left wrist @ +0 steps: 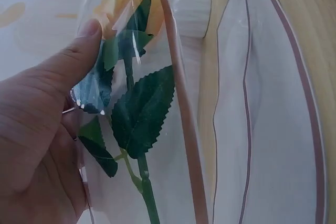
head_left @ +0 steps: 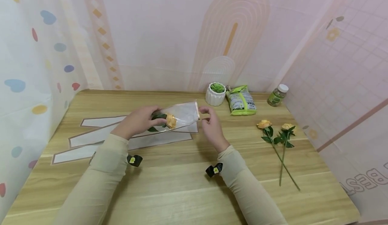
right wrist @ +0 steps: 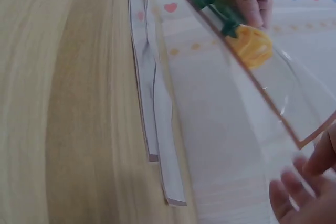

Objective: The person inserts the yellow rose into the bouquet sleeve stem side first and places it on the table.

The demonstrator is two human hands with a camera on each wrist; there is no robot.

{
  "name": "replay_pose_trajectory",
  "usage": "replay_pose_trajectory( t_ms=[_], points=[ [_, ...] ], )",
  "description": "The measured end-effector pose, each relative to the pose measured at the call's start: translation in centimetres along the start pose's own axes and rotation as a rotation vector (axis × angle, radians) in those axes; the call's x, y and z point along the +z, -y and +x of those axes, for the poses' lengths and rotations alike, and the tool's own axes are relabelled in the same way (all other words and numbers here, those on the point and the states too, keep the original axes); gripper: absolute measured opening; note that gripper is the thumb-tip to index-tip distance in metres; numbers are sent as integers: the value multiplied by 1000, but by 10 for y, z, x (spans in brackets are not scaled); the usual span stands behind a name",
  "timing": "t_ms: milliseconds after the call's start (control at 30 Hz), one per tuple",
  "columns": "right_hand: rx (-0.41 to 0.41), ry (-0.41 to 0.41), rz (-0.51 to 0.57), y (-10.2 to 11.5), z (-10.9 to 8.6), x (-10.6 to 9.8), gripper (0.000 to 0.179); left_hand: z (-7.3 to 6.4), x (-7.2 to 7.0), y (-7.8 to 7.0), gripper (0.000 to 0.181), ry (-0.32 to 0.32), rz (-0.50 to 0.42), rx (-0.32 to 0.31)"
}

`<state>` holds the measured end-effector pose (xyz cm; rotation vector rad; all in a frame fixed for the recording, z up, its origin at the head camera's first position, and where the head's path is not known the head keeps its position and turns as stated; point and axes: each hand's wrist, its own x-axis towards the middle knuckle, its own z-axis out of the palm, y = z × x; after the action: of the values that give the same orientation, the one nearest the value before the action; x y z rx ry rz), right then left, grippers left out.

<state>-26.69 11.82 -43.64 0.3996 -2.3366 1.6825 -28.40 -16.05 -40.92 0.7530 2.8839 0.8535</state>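
Note:
My left hand (head_left: 140,121) holds a clear flower sleeve (head_left: 186,113) with a brown-edged border, its thumb pressed on the plastic. Inside lies a yellow-orange artificial rose (head_left: 171,121), its serrated leaves (left wrist: 144,111) and stem showing through the film in the left wrist view. The sleeve is raised above the table, its wide end pointing right. My right hand (head_left: 213,129) is right at that wide end, fingers loosely bent. In the right wrist view its fingertips (right wrist: 281,195) are blurred, apart from the thumb, beside the sleeve's corner, with nothing seen between them.
Several flat sleeves (head_left: 77,155) lie overlapping on the wooden table (head_left: 169,188), under and left of my left hand. Two more roses (head_left: 283,161) with crossed stems lie at the right. At the back stand a potted succulent (head_left: 215,95), a green packet (head_left: 241,101) and a white-capped jar (head_left: 277,96).

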Motion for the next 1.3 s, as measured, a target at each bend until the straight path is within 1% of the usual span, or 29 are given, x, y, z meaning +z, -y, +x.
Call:
replay_pose_trajectory(
  t_ms=[33, 67, 133, 200, 267, 300, 367, 400, 433, 467, 533, 667, 767, 867, 967, 1067, 1167, 1233, 1300],
  points=[
    [12, -20, 20, -1, 1, 0, 47, 0, -1, 0, 57, -6, -6, -5],
    [28, -23, 58, -3, 2, 1, 52, -1, -2, 0, 59, -8, -13, -17],
    [64, 9, 133, -7, 4, 2, 61, -2, -4, -2, 64, -20, -24, -37],
    [128, 102, 224, -12, 4, 3, 69, -2, -6, -3, 66, -30, -25, -50],
    [199, 215, 315, -15, 4, 4, 79, -2, -7, -4, 67, -36, -18, -52],
    [233, 259, 343, -16, 4, 5, 83, -1, -7, -5, 66, -41, -14, -45],
    [283, 314, 411, -16, 2, 8, 98, 0, -5, -6, 65, -52, -3, -24],
    [296, 316, 437, -16, 1, 10, 105, 1, -4, -6, 64, -58, 4, -15],
    [303, 305, 458, -16, 1, 12, 111, 2, -3, -6, 62, -60, 8, -5],
    [304, 282, 479, -15, 1, 15, 113, 3, -2, -6, 60, -65, 11, 4],
    [310, 218, 522, -14, 2, 20, 106, 4, 0, -6, 57, -72, 5, 19],
    [335, 99, 578, -9, 3, 26, 66, 3, 0, -7, 53, -78, -18, 21],
    [369, 42, 612, -7, 3, 28, 48, 2, -1, -7, 56, -75, -28, 12],
    [397, 7, 650, -7, 2, 28, 37, 2, -2, -6, 57, -78, -30, 9],
    [411, -16, 697, -9, 2, 28, 32, 1, -2, -5, 53, -79, -41, 3],
    [428, -45, 747, -10, 2, 26, 29, 0, -4, 0, 47, -67, -60, -10],
    [464, -88, 799, -12, 2, 22, 24, -4, -7, 8, 46, -27, -90, -32],
    [485, -119, 812, -13, 3, 19, 22, -6, -8, 14, 52, 4, -89, -45],
    [509, -154, 807, -15, 3, 16, 21, -9, -8, 19, 62, 40, -87, -67]
  ],
)
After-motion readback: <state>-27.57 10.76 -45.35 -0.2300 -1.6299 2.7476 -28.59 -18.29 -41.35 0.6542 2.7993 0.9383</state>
